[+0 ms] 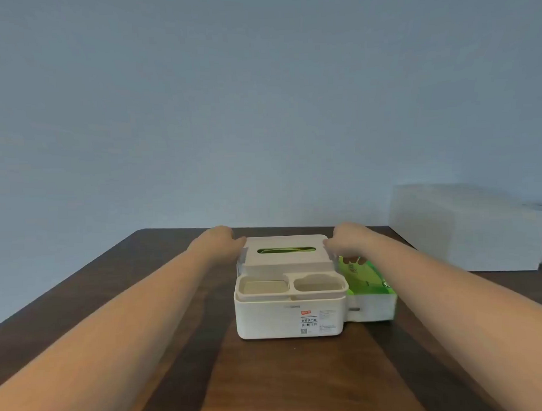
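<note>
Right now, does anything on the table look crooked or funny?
The lid of the white tissue box looks not quite seated: a gap shows under its left end, while the left hand and right hand hold its ends. A green tissue pack lies against the box's right side. Nothing looks spilled or broken.

Organiser mid-table, a hand at each end of its lid.

The cream plastic tissue organiser (290,315) sits centre on the dark wooden table (270,383). Its slotted flat lid (284,240) lies on top at the back, with two open cup compartments (262,287) side by side in front. The left hand (221,239) has its fingers on the lid's left end, and the right hand (346,238) is on the right end. Against the organiser's right side lies the green-topped soft tissue pack (369,282). Further right and behind stands a white rectangular block (467,229).
</note>
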